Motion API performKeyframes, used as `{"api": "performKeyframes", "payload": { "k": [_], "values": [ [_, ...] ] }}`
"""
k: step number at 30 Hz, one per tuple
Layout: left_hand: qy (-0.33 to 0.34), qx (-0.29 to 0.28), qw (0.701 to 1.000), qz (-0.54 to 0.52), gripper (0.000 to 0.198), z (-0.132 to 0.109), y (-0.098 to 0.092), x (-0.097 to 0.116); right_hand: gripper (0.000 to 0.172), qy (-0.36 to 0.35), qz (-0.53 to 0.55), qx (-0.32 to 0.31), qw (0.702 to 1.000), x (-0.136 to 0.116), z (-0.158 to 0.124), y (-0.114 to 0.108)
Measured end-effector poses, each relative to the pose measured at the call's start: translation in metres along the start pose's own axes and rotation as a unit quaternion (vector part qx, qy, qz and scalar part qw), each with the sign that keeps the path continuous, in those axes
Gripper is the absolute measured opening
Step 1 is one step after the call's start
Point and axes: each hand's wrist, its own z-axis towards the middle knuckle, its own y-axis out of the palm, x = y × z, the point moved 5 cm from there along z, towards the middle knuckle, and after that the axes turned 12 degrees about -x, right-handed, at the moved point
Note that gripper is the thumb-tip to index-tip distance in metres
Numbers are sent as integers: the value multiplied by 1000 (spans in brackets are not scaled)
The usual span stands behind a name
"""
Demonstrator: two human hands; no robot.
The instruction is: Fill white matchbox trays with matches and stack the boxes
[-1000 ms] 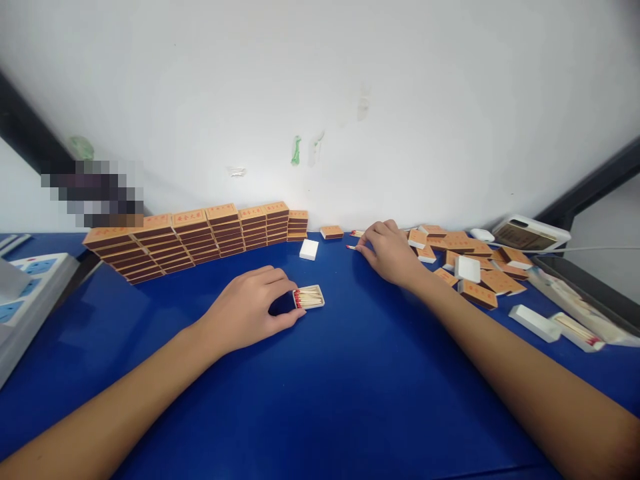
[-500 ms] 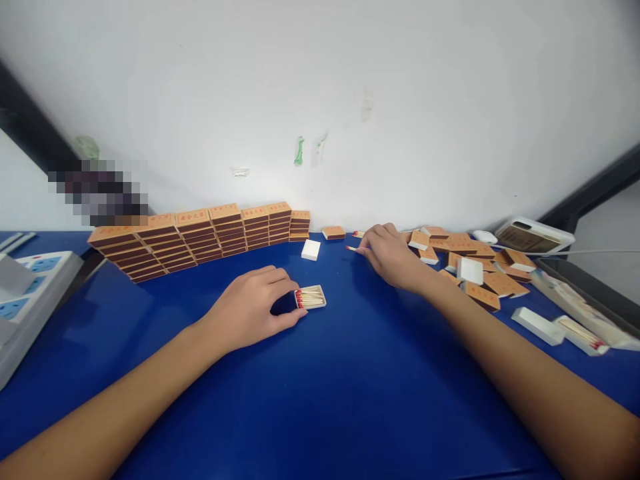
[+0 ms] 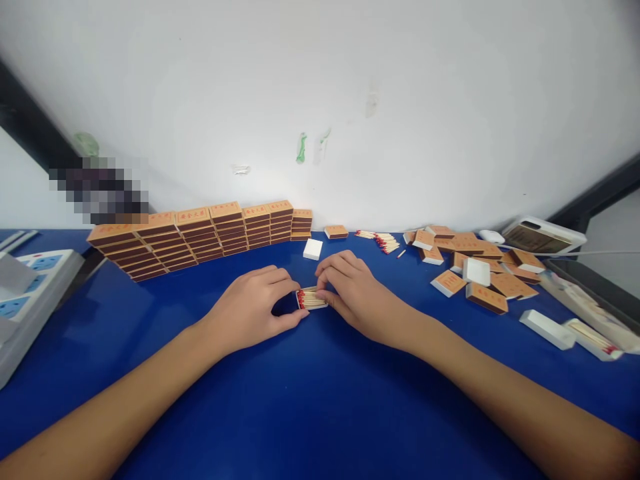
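Observation:
On the blue tabletop, my left hand [image 3: 256, 308] pinches the left end of a small white matchbox tray [image 3: 314, 309] between thumb and fingers. Red-tipped matches [image 3: 307, 298] lie in it side by side, heads toward that hand. Over the tray's right end is my right hand [image 3: 356, 297], fingertips pinched together at the matches; the match it carried is mostly hidden by the fingers. Behind the hands sit a white tray [image 3: 313, 249] and an orange matchbox [image 3: 335, 232]. A loose heap of matches [image 3: 387, 242] lies to the back right.
Stacked orange matchboxes [image 3: 193, 233] line the wall at back left. Scattered matchbox sleeves [image 3: 487, 297] and a white tray [image 3: 477, 272] lie to the right, near a phone-like white object [image 3: 543, 237]. A grey case [image 3: 37, 300] stands at the left edge.
My right hand has come from the match heap at the back, toward me and left, to the tray, bringing a match. My left hand has stayed on the tray.

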Motion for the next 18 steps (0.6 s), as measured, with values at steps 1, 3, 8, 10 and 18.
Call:
{"api": "performKeyframes", "payload": {
  "k": [1, 3, 8, 10, 18],
  "values": [
    [0, 1, 1000, 1, 29, 0, 0, 0, 13, 2, -5, 1, 1000, 1, 0, 1],
    [-1, 1, 1000, 2, 29, 0, 0, 0, 12, 2, -12, 5, 1000, 1, 1, 2],
    [0, 2, 1000, 0, 28, 0, 1, 0, 10, -5, -15, 21, 1000, 1, 0, 0],
    [-1, 4, 1000, -1, 28, 0, 1, 0, 11, -13, -16, 23, 1000, 1, 0, -1],
    [2, 6, 1000, -3, 28, 0, 1, 0, 12, -44, 10, 30, 999, 0, -1, -4]
  ]
}}
